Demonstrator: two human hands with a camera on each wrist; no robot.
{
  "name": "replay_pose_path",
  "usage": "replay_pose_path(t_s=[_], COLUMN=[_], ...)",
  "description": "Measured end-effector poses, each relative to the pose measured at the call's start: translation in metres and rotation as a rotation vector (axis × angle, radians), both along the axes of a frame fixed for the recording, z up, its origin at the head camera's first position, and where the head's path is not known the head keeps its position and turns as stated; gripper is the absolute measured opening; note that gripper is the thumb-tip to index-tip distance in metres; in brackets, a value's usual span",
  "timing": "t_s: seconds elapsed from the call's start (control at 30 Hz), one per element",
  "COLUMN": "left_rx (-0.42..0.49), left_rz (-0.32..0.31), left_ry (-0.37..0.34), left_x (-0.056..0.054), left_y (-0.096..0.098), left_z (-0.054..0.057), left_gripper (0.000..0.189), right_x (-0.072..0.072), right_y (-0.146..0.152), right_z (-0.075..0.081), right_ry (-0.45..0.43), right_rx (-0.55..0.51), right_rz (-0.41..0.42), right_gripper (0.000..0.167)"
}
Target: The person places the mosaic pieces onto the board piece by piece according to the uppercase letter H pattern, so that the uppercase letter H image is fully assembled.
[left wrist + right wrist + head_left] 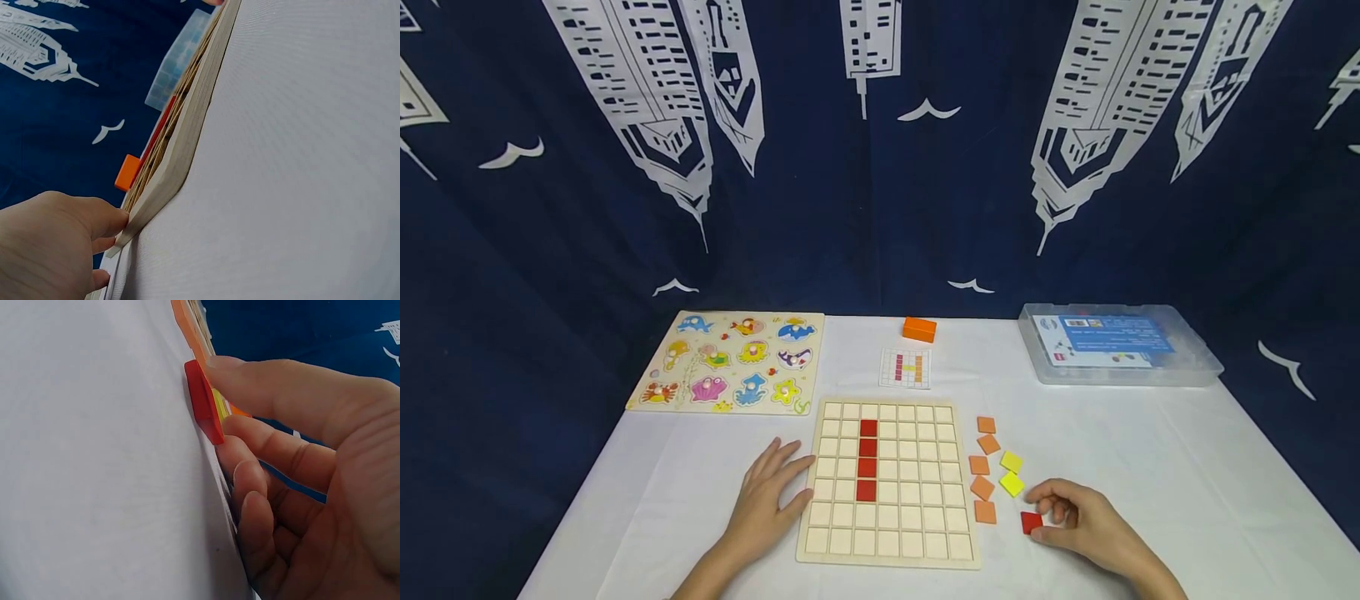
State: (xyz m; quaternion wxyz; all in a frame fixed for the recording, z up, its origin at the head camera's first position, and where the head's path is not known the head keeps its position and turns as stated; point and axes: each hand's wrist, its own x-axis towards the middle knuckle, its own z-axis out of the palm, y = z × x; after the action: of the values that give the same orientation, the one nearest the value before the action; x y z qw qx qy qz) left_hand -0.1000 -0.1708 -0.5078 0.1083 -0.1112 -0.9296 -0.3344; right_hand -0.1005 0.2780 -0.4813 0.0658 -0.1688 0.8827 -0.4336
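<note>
A wooden grid board lies on the table, with a column of several red square tiles in its cells. My left hand rests at the board's left edge, fingers extended, the thumb and a fingertip touching its side. In the left wrist view the thumb meets the board's rim. Right of the board, my right hand pinches a loose red tile at the table surface, thumb against it and fingers curled. The right wrist view shows this red tile by the thumb and fingertips.
Several orange tiles and two yellow tiles lie between the board and my right hand. Behind the board are a pattern card and an orange block. A sea-animal puzzle lies back left, a clear plastic case back right.
</note>
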Motion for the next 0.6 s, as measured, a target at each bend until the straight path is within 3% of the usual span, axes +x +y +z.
replay_pose_path(t_s=[0.3, 0.6], left_rx=[0.002, -0.005], left_rz=[-0.005, -0.006], left_ry=[0.001, 0.008], left_x=[0.0004, 0.0003], left_y=[-0.0004, -0.0001], left_z=[0.0003, 0.0016], left_gripper=[0.043, 0.043], right_x=[0.0026, 0.0021], right_y=[0.0004, 0.0020], right_z=[0.0001, 0.0003], right_ry=[0.102, 0.127], right_rx=[-0.018, -0.014], right_rz=[0.050, 0.054], right_gripper=[0.037, 0.032])
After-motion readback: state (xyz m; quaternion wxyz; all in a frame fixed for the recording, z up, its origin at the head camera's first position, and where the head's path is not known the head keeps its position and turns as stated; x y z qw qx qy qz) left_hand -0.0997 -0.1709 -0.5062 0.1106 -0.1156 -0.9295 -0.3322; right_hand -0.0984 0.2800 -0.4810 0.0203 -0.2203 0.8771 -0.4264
